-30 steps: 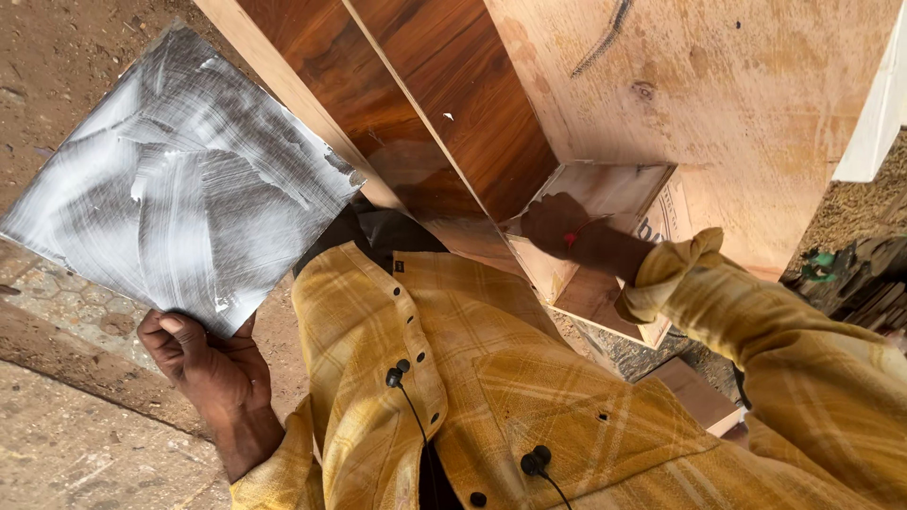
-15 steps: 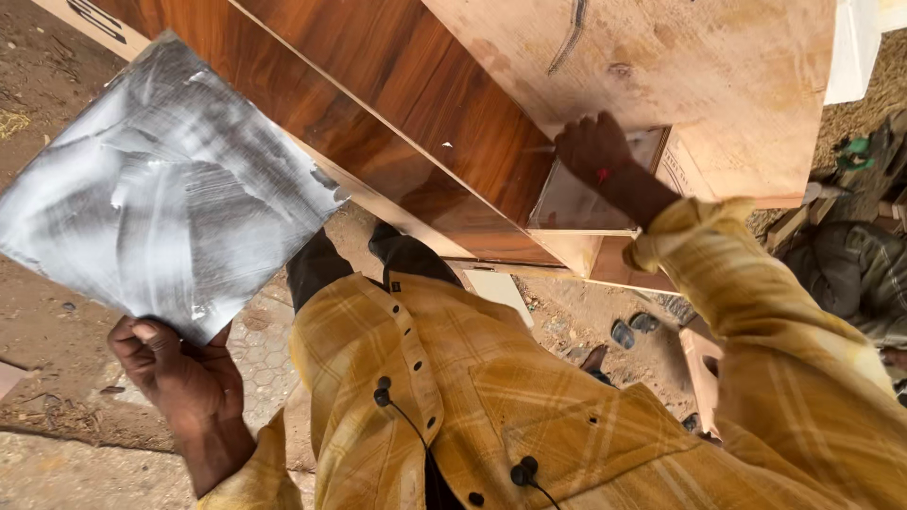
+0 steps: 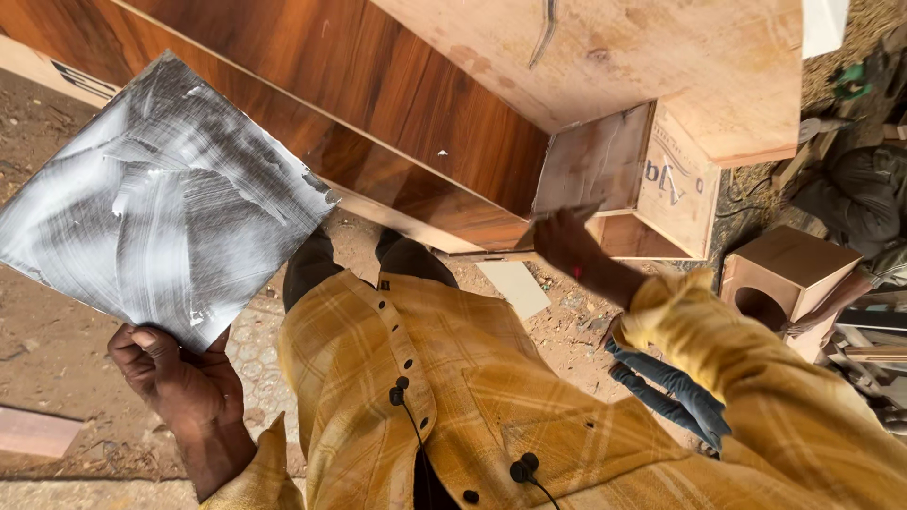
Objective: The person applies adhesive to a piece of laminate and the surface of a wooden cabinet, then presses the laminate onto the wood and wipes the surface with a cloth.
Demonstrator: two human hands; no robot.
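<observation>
Square panel (image 3: 165, 203): dark face smeared with streaky whitish coat, matt, brush or trowel marks showing. Laminated board (image 3: 378, 104): glossy wood-grain veneer, reddish brown, smooth. Plywood box (image 3: 652, 179): raw, pale, matt, faintly rough. Shirt (image 3: 491, 397): woven yellow plaid cloth. Ground (image 3: 57, 378): rough, dusty, littered with chips.

Right hand (image 3: 567, 241) blurred, fingertips merged into the shadowed plywood box (image 3: 628, 184); contact there impossible to tell. Below the left hand's fingers (image 3: 156, 364), forearm cut off by the bottom edge. Past those fingers, smeared grey panel (image 3: 156, 203) clipped at the left edge.
</observation>
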